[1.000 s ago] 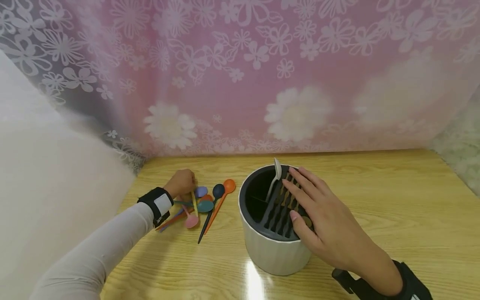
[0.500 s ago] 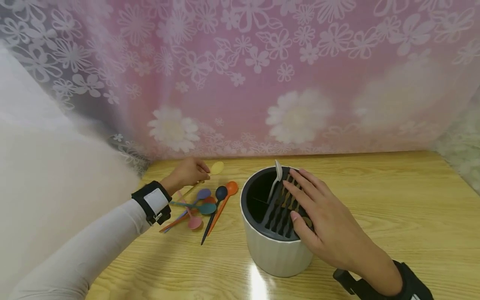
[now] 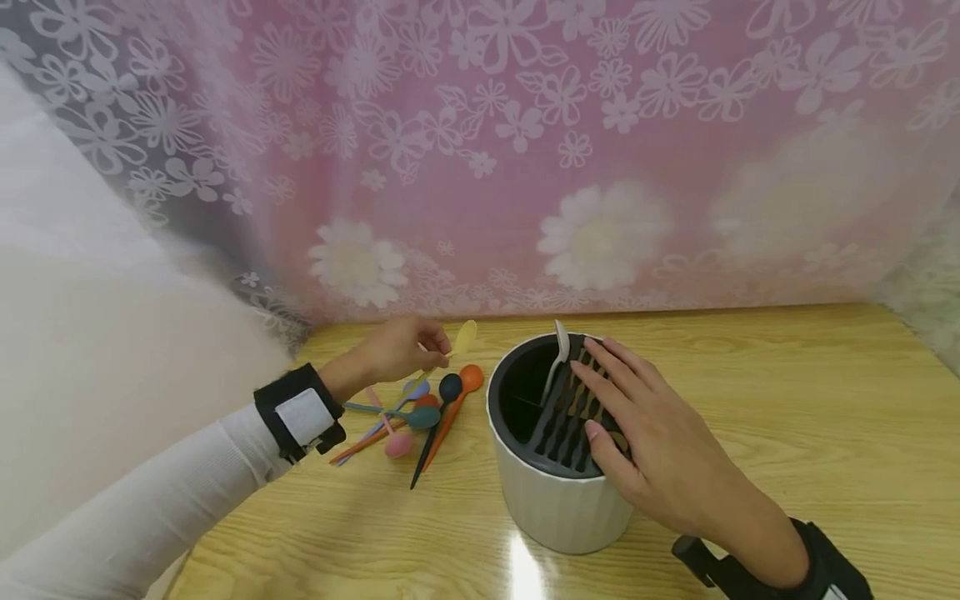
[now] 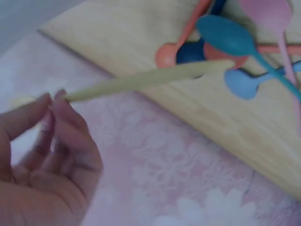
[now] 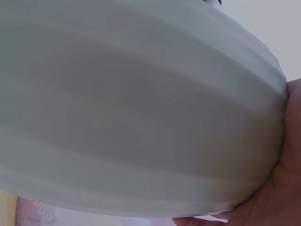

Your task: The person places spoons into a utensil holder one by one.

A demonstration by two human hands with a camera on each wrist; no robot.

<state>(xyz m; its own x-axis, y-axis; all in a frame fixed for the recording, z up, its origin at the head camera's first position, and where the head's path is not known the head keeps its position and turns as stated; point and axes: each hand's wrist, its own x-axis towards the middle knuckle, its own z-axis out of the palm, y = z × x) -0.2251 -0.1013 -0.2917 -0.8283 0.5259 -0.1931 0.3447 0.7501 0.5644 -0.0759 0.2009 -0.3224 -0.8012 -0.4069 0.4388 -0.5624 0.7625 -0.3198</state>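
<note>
in the left-centre of the head view, the left hand (image 3: 405, 348) pinches the yellow spoon (image 3: 466, 336) between thumb and fingertips close to its bowl, which points toward the top of the frame. its handle trails back toward the lower left, over the heap of spoons; whether it touches them i cannot tell. under and beside it lie the teal spoon (image 3: 423, 417), pink spoon (image 3: 398, 445), navy spoon (image 3: 450, 387) and orange spoon (image 3: 472, 377), among others.

right of centre, the right hand (image 3: 663, 442) lies with extended fingers across the slotted top (image 3: 567, 442) of the white holder (image 3: 562, 512), grasping nothing with a curled grip. a pale spoon (image 3: 562, 342) leans in the opening at the holder's upper left.

the likeliest trouble, i judge, is that long handle: held only at one end, it could swivel in the fingertips or hook a neighbour and drag the heap apart. uneven pressure from the right palm could twist or rock the holder, and a bump could knock the pale spoon askew.
</note>
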